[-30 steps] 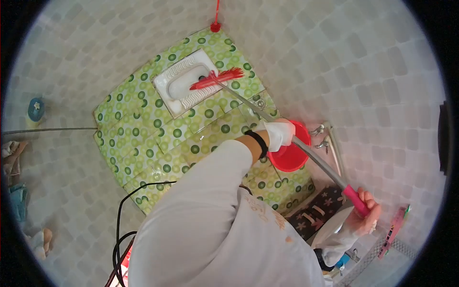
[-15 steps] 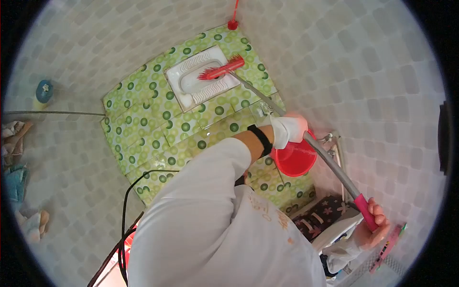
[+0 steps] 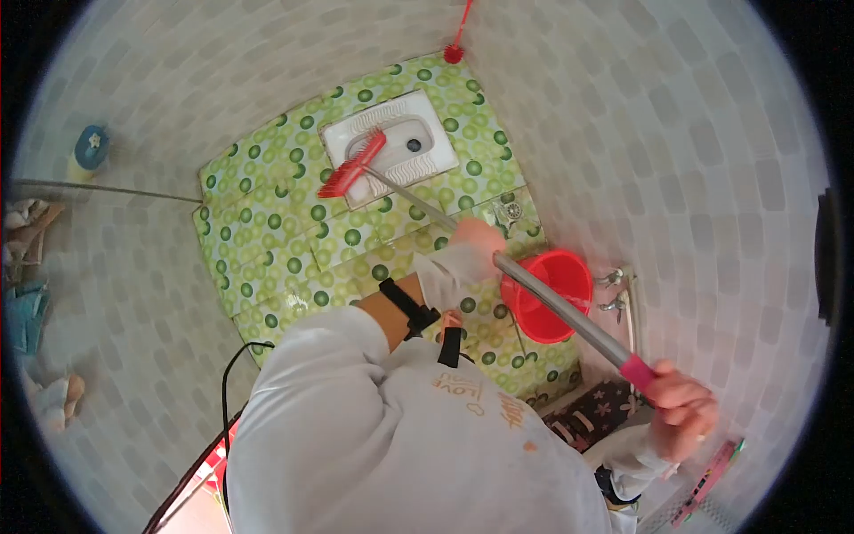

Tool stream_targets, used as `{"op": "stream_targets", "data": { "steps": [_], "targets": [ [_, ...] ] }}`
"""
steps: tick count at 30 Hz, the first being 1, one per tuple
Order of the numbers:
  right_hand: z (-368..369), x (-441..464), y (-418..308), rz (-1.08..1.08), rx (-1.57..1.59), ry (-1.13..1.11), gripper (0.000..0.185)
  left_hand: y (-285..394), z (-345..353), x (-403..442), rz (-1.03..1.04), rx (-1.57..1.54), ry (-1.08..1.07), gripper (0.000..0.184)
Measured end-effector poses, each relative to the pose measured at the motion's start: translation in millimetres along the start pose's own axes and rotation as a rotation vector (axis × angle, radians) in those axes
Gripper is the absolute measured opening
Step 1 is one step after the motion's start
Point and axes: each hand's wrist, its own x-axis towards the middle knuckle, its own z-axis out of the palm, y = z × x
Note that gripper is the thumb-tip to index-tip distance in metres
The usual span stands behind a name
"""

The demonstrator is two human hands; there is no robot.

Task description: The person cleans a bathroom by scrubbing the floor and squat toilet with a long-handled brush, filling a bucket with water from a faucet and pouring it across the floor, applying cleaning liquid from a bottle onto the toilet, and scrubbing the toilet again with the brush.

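Observation:
A long-handled broom (image 3: 418,203) with a red bristled head (image 3: 353,165), a grey pole and a pink grip slants across the view. Its head lies over the left side of a white squat toilet (image 3: 438,114) set in the floor. My left hand (image 3: 480,238) is closed around the middle of the pole, its fingers partly hidden. Farther up, my right hand (image 3: 681,400) wraps around the pink grip at the handle's end. Beneath the pole stands a red bucket (image 3: 560,258), partly covered by it.
Green dotted tiles (image 3: 294,240) cover the floor, with a drain (image 3: 510,211) near the right wall. Taps (image 3: 611,292) stick out beside the bucket. A red toilet brush (image 3: 454,54) stands in the far corner. At left, a black cable (image 3: 226,392) hangs and cloths (image 3: 27,316) line the wall.
The broom head has swept left across the toilet and turned, uncovering the toilet's drain hole. Both my hands have shifted left, still on the handle.

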Motion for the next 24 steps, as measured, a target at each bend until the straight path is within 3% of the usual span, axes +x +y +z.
{"op": "stream_targets", "data": {
  "steps": [1,3,5,7,8,9,10,13,17,19,20,22,23,24],
  "targets": [
    [12,8,5,0.007,-0.102,-0.176,0.037,-13,0,-2,-0.086,0.066,-0.132,0.009],
    [24,15,-2,0.025,-0.168,-0.182,0.038,-35,10,2,-0.019,-0.005,-0.117,0.011],
    [22,12,-5,0.065,-0.181,-0.103,0.040,-46,17,12,0.055,-0.087,-0.114,0.013],
    [31,14,2,0.080,-0.234,-0.010,0.039,-48,12,27,0.206,-0.190,0.126,0.015],
    [36,17,8,0.084,-0.287,0.091,0.038,-57,12,30,0.207,-0.191,0.134,0.015],
    [53,23,16,0.122,-0.332,0.163,0.038,-69,18,29,0.173,-0.213,0.254,0.014],
    [60,31,26,0.102,-0.287,0.037,0.032,-80,26,27,0.141,-0.238,0.372,0.012],
    [67,49,43,0.135,-0.196,0.026,0.026,-101,36,18,-0.020,-0.195,0.344,0.009],
    [98,69,62,0.135,-0.253,-0.135,0.019,-129,28,25,-0.031,-0.074,0.384,0.014],
    [122,72,76,0.074,-0.263,-0.223,0.014,-176,30,34,-0.092,0.003,0.255,0.014],
    [118,77,77,0.076,-0.266,-0.230,0.014,-176,30,41,-0.095,-0.003,0.259,0.014],
    [102,93,71,0.336,-0.511,-0.173,0.015,-158,30,49,-0.175,0.039,0.385,0.013],
    [102,106,63,0.319,-0.474,-0.022,0.018,-141,21,51,-0.182,0.037,0.383,0.013],
    [85,123,58,0.287,-0.364,-0.019,0.018,-115,8,52,-0.224,-0.054,0.470,0.012]
  ]
}}
